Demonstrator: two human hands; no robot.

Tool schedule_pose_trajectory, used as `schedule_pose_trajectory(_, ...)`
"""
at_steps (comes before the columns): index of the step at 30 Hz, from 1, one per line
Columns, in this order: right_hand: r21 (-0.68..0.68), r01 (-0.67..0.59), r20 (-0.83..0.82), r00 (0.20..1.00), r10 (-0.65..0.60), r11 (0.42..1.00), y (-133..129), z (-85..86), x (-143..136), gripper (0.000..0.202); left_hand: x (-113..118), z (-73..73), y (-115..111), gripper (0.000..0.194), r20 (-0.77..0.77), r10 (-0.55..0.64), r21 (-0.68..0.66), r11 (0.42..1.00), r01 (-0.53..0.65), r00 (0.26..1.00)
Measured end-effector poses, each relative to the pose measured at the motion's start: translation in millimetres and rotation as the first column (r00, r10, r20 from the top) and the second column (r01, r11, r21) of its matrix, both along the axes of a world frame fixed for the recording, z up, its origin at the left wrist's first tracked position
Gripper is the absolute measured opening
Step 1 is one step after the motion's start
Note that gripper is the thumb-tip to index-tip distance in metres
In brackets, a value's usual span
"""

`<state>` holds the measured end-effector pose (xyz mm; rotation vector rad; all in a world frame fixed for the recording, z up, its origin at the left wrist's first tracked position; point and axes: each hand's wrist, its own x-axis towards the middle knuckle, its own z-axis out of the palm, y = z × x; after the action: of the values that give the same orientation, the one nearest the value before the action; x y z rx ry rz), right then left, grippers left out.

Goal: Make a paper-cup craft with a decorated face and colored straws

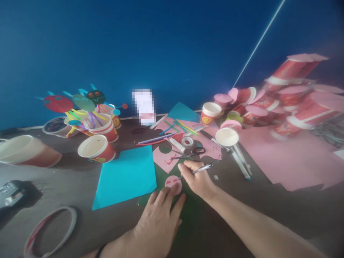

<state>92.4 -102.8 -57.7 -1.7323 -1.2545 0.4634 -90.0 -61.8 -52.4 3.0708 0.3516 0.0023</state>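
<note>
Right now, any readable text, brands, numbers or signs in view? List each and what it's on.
None readable.
Yellow emblem on the red cup right of center: too blurred.
White tube: any print too small.
White panel at the wall: pixelated, unreadable.
Pen: no lettering discernible.
Pink disc: red patches, no legible text.

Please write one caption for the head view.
Left hand touches a pink disc; right hand holds a pen at its edge.

- A craft workspace: a dark grey flat-topped table
- Red paper cups with pink tops near its far edge
- Black-handled metal scissors on pink cut paper
</note>
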Motion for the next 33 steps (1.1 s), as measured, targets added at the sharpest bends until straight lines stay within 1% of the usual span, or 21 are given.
schedule_pose_trajectory(5,-0.005,0.024,-0.012,1.000,-0.024,1.000,-0.4,-0.2,0.4,0.037,-0.2,1.1,-0.3,0.043,0.000,-0.001,0.005,1.000,0.001,1.000)
schedule_pose_trajectory(11,0.009,0.001,0.012,1.000,-0.001,1.000,-0.6,1.6,0.0,0.038,-0.3,2.7,-0.3,0.043,-0.003,0.000,0.003,1.000,0.000,1.000)
schedule_pose_trajectory(15,0.010,0.021,-0.020,1.000,-0.021,1.000,-1.2,0.8,0.0,0.036,-0.1,2.2,0.0,0.043,0.000,-0.001,-0.001,1.000,0.001,1.000)
schedule_pose_trajectory(22,0.008,-0.015,0.008,1.000,0.015,1.000,-0.6,2.7,-0.7,0.038,-0.6,0.6,0.6,0.043,0.008,-0.004,-0.001,1.000,0.004,1.000)
schedule_pose_trajectory(24,0.013,-0.009,0.012,1.000,0.009,1.000,-1.0,1.9,-0.3,0.038,-0.7,0.3,0.8,0.043,0.005,-0.004,-0.002,1.000,0.004,1.000)
schedule_pose_trajectory(29,0.049,0.047,-0.064,0.997,-0.043,0.998,-3.5,-4.7,0.5,0.037,-1.0,2.1,-0.2,0.045,-0.017,-0.004,-0.010,1.000,0.004,1.000)
schedule_pose_trajectory(33,0.080,0.086,-0.138,0.988,-0.074,0.993,-3.9,-4.1,-1.4,0.034,-1.6,4.5,-1.3,0.049,0.008,0.007,-0.013,1.000,-0.007,1.000)
